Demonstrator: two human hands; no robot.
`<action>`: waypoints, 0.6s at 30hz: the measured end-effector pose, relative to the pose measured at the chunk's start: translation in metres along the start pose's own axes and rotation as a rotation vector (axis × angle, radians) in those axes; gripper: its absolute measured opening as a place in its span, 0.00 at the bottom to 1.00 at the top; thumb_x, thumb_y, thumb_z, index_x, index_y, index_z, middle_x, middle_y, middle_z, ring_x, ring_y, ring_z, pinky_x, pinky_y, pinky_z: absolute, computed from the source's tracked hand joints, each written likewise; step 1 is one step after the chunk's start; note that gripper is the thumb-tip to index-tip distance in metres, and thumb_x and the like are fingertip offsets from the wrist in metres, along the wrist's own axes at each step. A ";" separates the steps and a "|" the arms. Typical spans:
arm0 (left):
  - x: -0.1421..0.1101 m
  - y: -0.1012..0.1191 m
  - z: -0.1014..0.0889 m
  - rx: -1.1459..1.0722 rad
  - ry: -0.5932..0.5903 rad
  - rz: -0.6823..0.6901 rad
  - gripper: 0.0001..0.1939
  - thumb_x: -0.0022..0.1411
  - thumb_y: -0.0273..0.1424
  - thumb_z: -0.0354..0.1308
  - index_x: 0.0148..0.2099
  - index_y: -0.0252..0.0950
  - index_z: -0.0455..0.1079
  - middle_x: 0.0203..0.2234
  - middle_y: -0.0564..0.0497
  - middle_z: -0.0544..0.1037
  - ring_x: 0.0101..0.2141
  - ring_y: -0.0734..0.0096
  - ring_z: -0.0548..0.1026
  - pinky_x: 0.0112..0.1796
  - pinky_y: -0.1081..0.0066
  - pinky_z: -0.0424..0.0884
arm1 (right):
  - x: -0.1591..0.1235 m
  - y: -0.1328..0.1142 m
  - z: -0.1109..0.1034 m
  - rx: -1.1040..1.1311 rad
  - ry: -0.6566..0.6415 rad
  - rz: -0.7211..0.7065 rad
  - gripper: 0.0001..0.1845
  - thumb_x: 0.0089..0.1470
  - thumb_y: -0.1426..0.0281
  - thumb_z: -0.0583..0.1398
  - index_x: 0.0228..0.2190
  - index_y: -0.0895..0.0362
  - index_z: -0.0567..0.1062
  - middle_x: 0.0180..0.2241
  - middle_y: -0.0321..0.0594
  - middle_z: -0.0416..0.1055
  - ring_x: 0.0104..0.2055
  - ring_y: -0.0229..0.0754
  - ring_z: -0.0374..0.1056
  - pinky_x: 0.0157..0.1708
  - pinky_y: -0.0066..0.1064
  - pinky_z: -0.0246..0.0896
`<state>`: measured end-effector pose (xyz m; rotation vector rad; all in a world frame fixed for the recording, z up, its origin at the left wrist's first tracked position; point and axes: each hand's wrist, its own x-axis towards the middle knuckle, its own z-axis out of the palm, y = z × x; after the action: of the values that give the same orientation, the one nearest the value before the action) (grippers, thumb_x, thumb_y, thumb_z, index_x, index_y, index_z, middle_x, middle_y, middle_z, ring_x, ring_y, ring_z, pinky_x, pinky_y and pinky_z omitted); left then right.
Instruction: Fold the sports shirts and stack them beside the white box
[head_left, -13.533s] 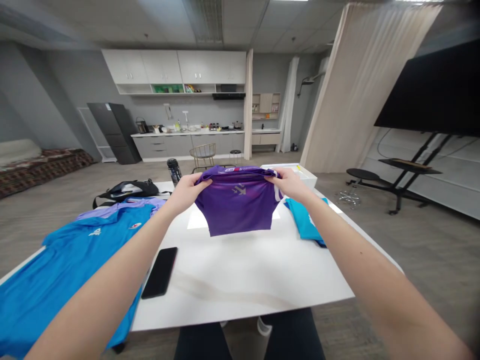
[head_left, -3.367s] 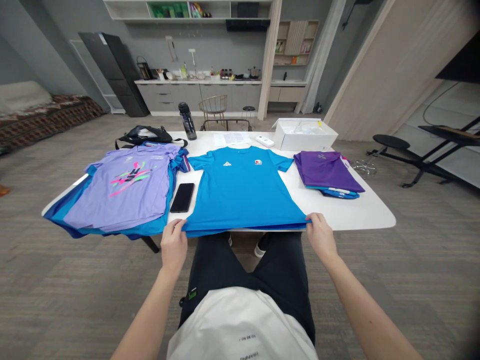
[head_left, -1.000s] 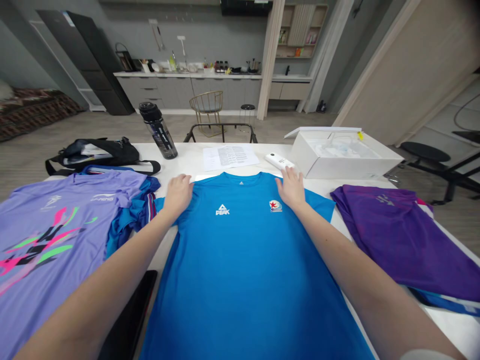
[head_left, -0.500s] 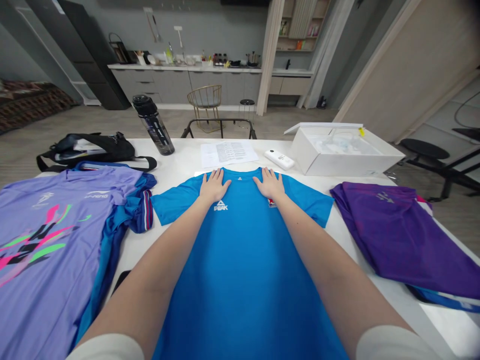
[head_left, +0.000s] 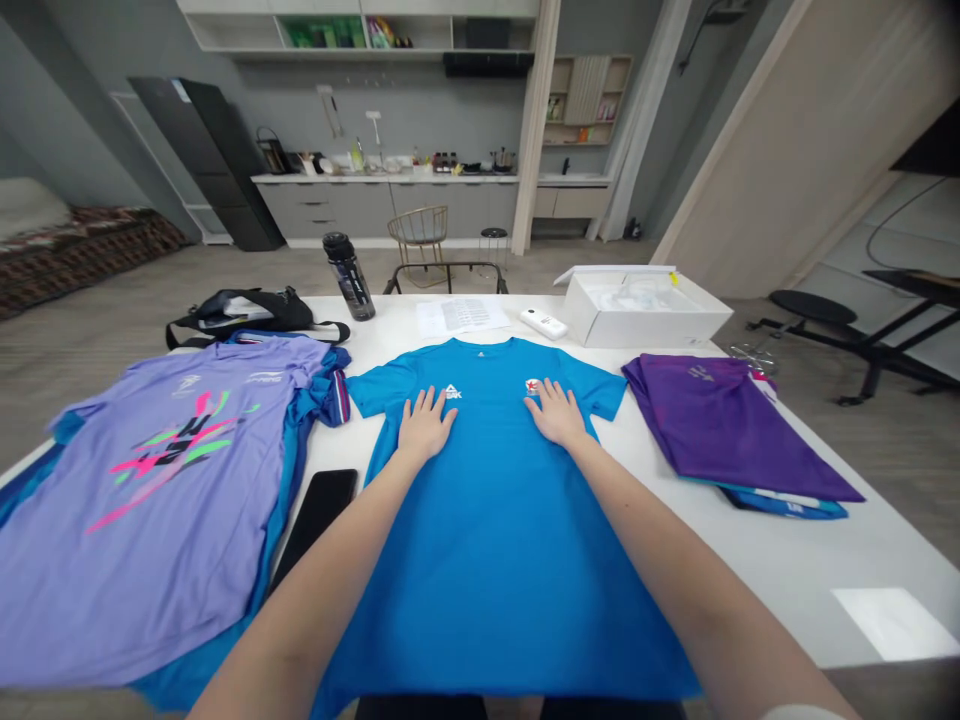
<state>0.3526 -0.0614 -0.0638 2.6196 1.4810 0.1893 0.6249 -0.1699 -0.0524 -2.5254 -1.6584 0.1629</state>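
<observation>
Fingers (head_left: 431,402) of both hands splayed flat, released, nothing clenched or grasped. Left hand (head_left: 426,428) and right hand (head_left: 556,415) palm-down, side by side, on the chest of a blue short-sleeved T-shirt (head_left: 487,560), right at the logos. Shirt flat, front up, collar away, on a white table (head_left: 787,560). Step in hand: smoothing the laid-out front. Next move calling for no release, only palms lifting clear. Alongside: black phone (head_left: 313,520) and lavender T-shirt (head_left: 165,480) to the left, folded purple shirt (head_left: 720,425) to the right.
</observation>
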 end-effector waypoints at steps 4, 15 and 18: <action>-0.080 0.020 -0.007 0.048 0.102 0.082 0.35 0.75 0.49 0.34 0.75 0.37 0.50 0.73 0.45 0.49 0.71 0.56 0.47 0.68 0.48 0.45 | -0.070 -0.006 -0.004 0.012 0.077 -0.120 0.40 0.69 0.49 0.37 0.71 0.61 0.51 0.73 0.47 0.41 0.75 0.51 0.34 0.71 0.52 0.32; -0.192 0.026 -0.017 -0.043 0.003 0.145 0.32 0.73 0.51 0.39 0.74 0.48 0.54 0.72 0.52 0.52 0.71 0.54 0.48 0.69 0.46 0.44 | -0.208 0.021 0.005 -0.021 0.013 -0.151 0.41 0.68 0.46 0.40 0.72 0.57 0.50 0.73 0.44 0.44 0.75 0.51 0.38 0.72 0.52 0.32; -0.224 0.022 -0.024 -0.037 0.055 0.122 0.32 0.74 0.48 0.39 0.75 0.43 0.50 0.72 0.48 0.52 0.71 0.54 0.50 0.68 0.46 0.47 | -0.236 0.036 -0.001 -0.025 0.049 -0.107 0.40 0.69 0.48 0.41 0.72 0.58 0.50 0.73 0.46 0.44 0.75 0.53 0.38 0.71 0.55 0.34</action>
<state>0.2523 -0.2630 -0.0469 2.6969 1.3209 0.2996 0.5642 -0.4010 -0.0512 -2.4304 -1.7817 0.0711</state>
